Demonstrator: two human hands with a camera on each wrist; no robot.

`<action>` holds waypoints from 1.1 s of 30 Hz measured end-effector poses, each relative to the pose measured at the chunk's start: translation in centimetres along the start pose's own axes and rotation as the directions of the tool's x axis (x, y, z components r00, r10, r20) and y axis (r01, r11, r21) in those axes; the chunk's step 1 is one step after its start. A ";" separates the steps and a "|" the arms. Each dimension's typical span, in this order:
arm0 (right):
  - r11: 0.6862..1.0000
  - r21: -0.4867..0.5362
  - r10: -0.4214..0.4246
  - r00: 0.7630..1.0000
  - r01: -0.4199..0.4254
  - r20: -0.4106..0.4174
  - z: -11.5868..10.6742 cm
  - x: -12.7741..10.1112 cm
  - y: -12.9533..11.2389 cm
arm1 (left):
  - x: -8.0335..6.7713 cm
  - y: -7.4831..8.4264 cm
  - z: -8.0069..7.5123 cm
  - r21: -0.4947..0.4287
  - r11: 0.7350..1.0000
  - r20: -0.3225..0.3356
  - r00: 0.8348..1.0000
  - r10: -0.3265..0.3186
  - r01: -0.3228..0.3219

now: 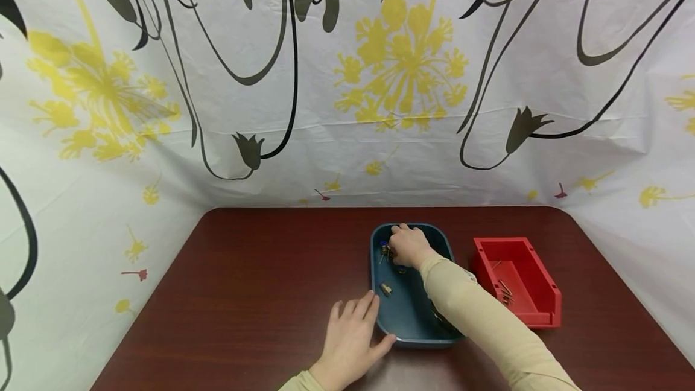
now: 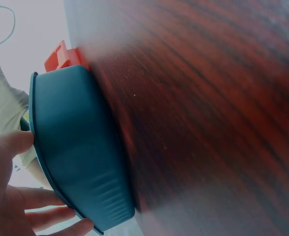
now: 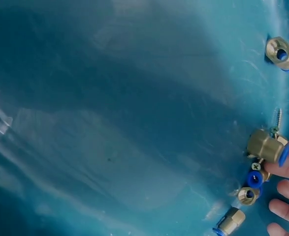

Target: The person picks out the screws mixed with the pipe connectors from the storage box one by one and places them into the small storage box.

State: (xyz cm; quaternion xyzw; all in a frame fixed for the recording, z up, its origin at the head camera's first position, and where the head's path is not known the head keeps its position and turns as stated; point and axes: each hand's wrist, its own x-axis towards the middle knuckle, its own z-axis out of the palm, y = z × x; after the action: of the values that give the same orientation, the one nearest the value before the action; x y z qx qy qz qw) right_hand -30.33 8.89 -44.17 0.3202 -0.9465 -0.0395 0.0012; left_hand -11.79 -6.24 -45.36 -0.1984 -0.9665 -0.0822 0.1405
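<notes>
A dark teal tray [image 1: 404,315] with rounded corners stands on the table. Spread fingers of my left hand [image 1: 350,333] touch its near left rim; in the left wrist view, thumb and fingertips meet the tray's edge. My right hand [image 1: 411,247] reaches into the far part of the tray. The right wrist view shows its fingertips beside a cluster of brass fittings with blue rings, one finger against a large fitting [image 3: 262,145]. A screw [image 3: 279,119] lies by that fitting. Apart from the cluster is another fitting [image 3: 277,50]. The right thumb is hidden.
To the tray's right stands a red open-front bin [image 1: 543,279] with several screws [image 1: 506,293] inside. The right forearm [image 1: 480,312] crosses over the tray's right side, partly covering dark items there. A patterned cloth [image 1: 304,107] hangs behind the brown table [image 1: 260,294].
</notes>
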 end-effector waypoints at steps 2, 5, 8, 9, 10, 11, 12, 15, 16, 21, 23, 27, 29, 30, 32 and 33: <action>1.000 -0.016 0.009 1.000 -0.009 0.007 0.1 0.0 0.0 | 0.0 0.0 0.0 0.003 1.000 -0.004 1.000 0.003 -0.003; 0.999 -0.028 0.023 1.000 -0.023 0.013 0.3 0.0 -0.1 | 0.0 -0.1 0.1 0.006 1.000 -0.014 1.000 0.007 -0.007; 0.999 -0.030 0.038 0.999 -0.038 0.013 0.3 0.0 -0.1 | 0.0 -0.1 0.1 0.006 1.000 -0.017 1.000 0.008 -0.008; 0.999 -0.029 0.043 0.999 -0.043 0.014 0.3 0.0 -0.2 | 0.0 -0.1 0.1 0.005 1.000 -0.016 1.000 0.007 -0.007; 0.999 -0.026 0.048 0.999 -0.048 0.015 0.3 0.0 -0.2 | 0.0 -0.1 0.1 0.004 1.000 -0.013 1.000 0.007 -0.007; 0.998 -0.018 0.053 0.998 -0.053 0.017 0.3 0.0 -0.2 | 0.0 -0.1 0.1 0.004 1.000 -0.009 1.000 0.006 -0.006; 0.998 -0.010 0.058 0.998 -0.058 0.021 0.3 0.0 -0.2 | 0.0 0.0 0.0 0.001 1.000 -0.006 1.000 0.004 -0.004; 0.998 0.018 0.064 0.997 -0.065 0.033 0.5 -0.1 -0.2 | 0.0 0.0 0.0 0.000 1.000 0.003 1.000 0.001 -0.001; 0.997 0.025 0.066 0.997 -0.067 0.037 0.6 -0.1 -0.3 | 0.0 0.0 0.0 0.000 1.000 0.005 1.000 0.000 0.000; 0.996 0.032 0.075 0.996 -0.077 0.056 0.8 -0.1 -0.3 | -0.1 -0.1 0.0 0.008 1.000 -0.008 1.000 0.005 -0.005; 0.996 0.030 0.079 0.995 -0.081 0.062 0.9 -0.1 -0.3 | -0.1 -0.1 0.0 0.012 1.000 -0.015 1.000 0.007 -0.007; 0.997 0.012 0.070 0.996 -0.071 0.047 1.0 -0.1 -0.5 | -0.1 0.0 0.0 0.009 1.000 -0.009 1.000 0.006 -0.006; 0.998 -0.014 0.057 0.998 -0.057 0.031 1.0 -0.1 -0.6 | -0.1 -0.1 0.0 0.000 1.000 0.006 1.000 -0.001 0.001; 0.998 -0.026 0.051 0.998 -0.050 0.022 1.0 -0.2 -0.7 | -0.1 -0.1 -0.1 -0.004 1.000 0.013 1.000 -0.005 0.005; 0.998 -0.050 0.041 0.999 -0.040 0.012 1.0 -0.1 -0.8 | -0.1 -0.1 -0.1 -0.013 1.000 0.024 1.000 -0.011 0.011; 0.997 -0.062 0.040 0.999 -0.039 0.010 1.1 -0.1 -0.9 | -0.1 -0.1 -0.1 -0.014 1.000 0.026 1.000 -0.012 0.012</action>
State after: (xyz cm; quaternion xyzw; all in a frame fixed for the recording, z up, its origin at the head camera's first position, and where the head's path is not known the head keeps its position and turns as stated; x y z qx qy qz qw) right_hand -29.72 8.35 -45.29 0.3012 -0.9509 -0.0704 0.0065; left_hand -11.76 -6.34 -45.31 -0.1946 -0.9688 -0.0874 0.1261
